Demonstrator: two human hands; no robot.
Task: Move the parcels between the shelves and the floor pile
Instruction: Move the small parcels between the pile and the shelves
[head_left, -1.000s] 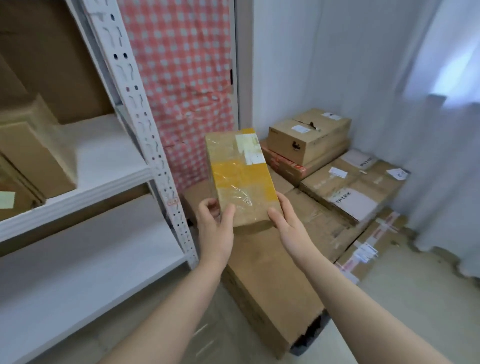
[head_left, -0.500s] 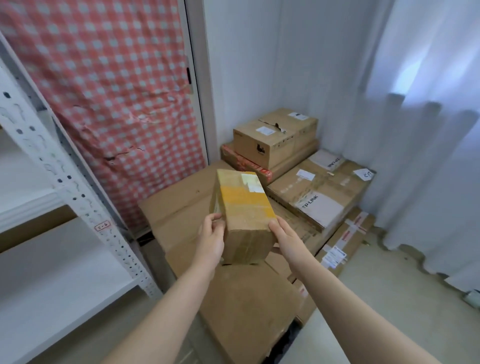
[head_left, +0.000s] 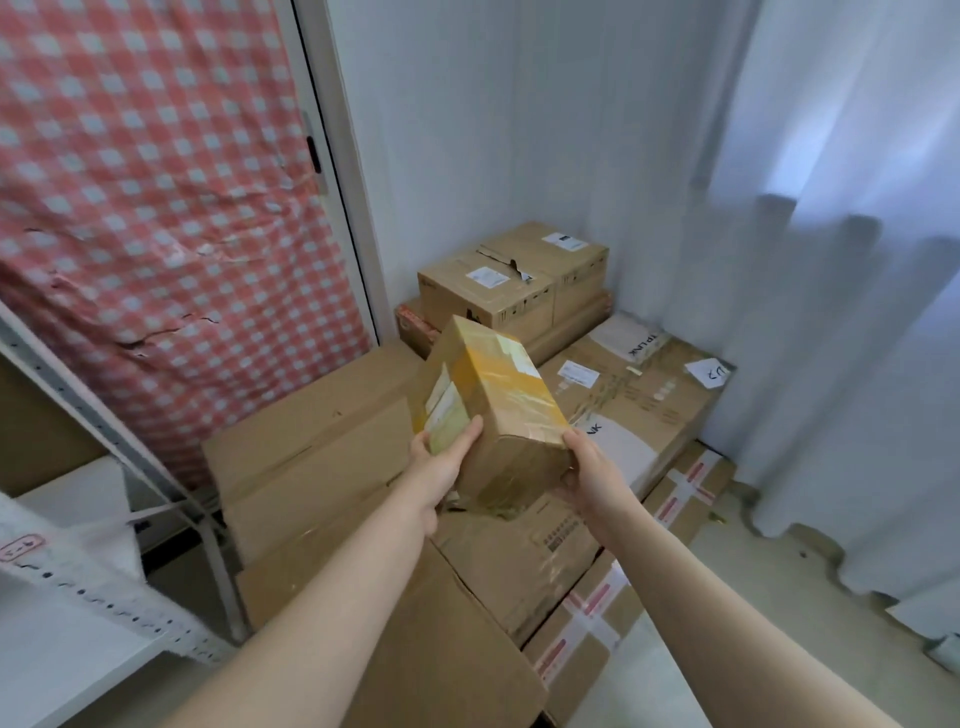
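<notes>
A small brown parcel (head_left: 498, 405) wrapped in clear and yellow tape, with white labels, is held tilted above the floor pile. My left hand (head_left: 441, 473) grips its near left side. My right hand (head_left: 592, 478) grips its near right corner from below. Under it lies the floor pile of cardboard boxes (head_left: 322, 441), stacked against the corner of the room. The white metal shelf (head_left: 67, 608) shows only at the lower left edge.
A red and white checked cloth (head_left: 156, 218) hangs at the left. Two stacked boxes (head_left: 514, 286) stand in the corner. Flat boxes with red-striped tape (head_left: 675, 499) lie on the floor at the right. A pale curtain (head_left: 841, 312) hangs along the right wall.
The view has swung right, away from the shelves and toward the floor pile. The parcel has gone from upright to tilted and lower over the boxes, both hands still holding it.
</notes>
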